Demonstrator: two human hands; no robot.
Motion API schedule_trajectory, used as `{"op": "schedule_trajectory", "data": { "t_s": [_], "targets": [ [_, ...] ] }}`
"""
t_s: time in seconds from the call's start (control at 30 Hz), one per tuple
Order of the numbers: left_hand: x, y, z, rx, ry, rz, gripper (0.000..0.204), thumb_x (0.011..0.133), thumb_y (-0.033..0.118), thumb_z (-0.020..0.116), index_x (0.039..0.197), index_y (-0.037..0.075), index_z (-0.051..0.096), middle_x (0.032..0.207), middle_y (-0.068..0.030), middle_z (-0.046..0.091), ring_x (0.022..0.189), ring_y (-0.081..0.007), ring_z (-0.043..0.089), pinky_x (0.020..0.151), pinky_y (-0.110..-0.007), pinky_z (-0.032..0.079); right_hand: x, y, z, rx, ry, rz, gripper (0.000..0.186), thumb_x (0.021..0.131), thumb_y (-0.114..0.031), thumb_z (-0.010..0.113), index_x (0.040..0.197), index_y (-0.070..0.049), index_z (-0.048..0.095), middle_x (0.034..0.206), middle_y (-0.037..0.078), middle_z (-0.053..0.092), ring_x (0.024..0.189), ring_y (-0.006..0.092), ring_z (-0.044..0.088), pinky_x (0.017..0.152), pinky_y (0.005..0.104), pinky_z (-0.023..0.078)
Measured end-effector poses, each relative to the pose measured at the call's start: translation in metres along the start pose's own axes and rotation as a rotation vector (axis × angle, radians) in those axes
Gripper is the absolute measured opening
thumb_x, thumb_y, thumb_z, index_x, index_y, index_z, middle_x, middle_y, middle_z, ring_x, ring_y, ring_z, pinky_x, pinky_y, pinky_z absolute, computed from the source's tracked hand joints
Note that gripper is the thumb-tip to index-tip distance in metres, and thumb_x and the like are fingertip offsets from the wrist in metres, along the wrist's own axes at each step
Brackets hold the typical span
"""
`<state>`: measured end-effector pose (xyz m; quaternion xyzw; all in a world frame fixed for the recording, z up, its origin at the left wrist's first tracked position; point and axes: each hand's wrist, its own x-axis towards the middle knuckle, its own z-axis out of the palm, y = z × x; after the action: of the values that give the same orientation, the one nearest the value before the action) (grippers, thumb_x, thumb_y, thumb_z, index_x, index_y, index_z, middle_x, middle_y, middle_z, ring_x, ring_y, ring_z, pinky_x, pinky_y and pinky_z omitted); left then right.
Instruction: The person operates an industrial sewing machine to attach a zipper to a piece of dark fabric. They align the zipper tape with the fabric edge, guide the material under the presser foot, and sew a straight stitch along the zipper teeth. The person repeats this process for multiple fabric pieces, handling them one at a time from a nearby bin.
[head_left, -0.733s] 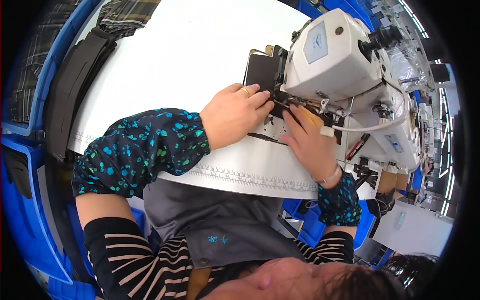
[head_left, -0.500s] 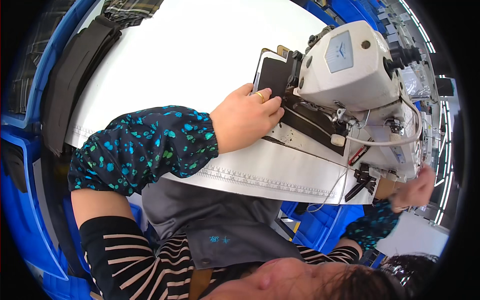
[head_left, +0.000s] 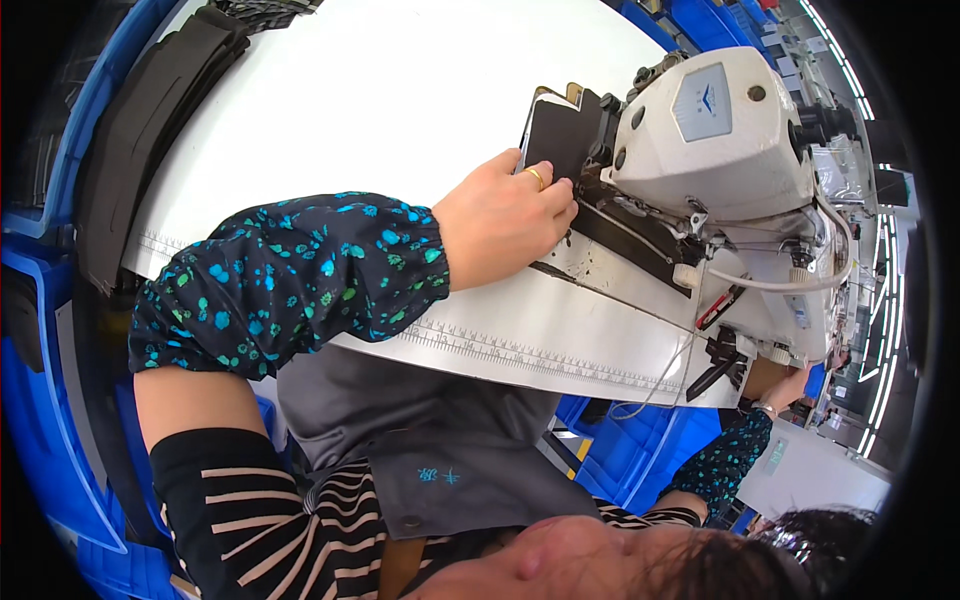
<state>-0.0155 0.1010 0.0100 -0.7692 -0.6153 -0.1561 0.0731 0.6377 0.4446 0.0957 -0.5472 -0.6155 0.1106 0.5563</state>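
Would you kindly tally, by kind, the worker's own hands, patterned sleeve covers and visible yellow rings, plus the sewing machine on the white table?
Hands: 2 (left hand, right hand)
Patterned sleeve covers: 2
Yellow ring: 1
Sewing machine: 1
Total: 6

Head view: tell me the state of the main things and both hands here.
White sewing machine: upright; running or stopped unclear
Flat dark fabric piece: beside the machine's head
Bare left hand with gold-coloured ring: fingertips on that piece
Bare right hand with wristband: right of the white table, grip unclear
Long dark cloth pieces: piled, table's left side
Slim red-and-black tool: lying flat
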Motion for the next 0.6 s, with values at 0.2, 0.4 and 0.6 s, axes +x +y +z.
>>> {"op": "schedule_trajectory", "data": {
  "t_s": [0.2,0.4,0.6],
  "targets": [
    [-0.003,0.001,0.001,0.013,0.039,0.002,0.04,0.093,0.015,0.062,0.133,0.008,0.07,0.138,-0.0078,0.067,0.129,-0.0273,0.063,0.11,-0.044,0.048,0.077,-0.031,-0.022,-0.213,-0.039,0.162,0.062,0.108,-0.049,0.057,0.139,0.003,0.065,0.125,0.01,0.071,0.11,0.0201,0.067,0.092,0.031,0.055],
    [-0.001,0.005,0.002,-0.011,-0.005,-0.013,0.039,0.092,0.015,0.064,0.13,0.005,0.07,0.136,-0.0096,0.067,0.128,-0.0276,0.063,0.109,-0.043,0.048,0.052,-0.021,0.026,-0.186,0.066,0.102,0.067,0.107,-0.053,0.056,0.133,0.008,0.067,0.127,0.014,0.071,0.106,0.0241,0.067,0.085,0.0352,0.056],
    [-0.003,0.004,0.003,-0.022,0.007,0.006,0.038,0.094,0.014,0.063,0.13,0.005,0.07,0.136,-0.0108,0.067,0.128,-0.0289,0.064,0.109,-0.044,0.048,0.031,-0.026,0.006,-0.153,0.029,0.011,0.061,0.114,-0.045,0.044,0.136,0.009,0.063,0.133,0.015,0.068,0.114,0.025,0.063,0.1,0.0369,0.05]
  ]
}}
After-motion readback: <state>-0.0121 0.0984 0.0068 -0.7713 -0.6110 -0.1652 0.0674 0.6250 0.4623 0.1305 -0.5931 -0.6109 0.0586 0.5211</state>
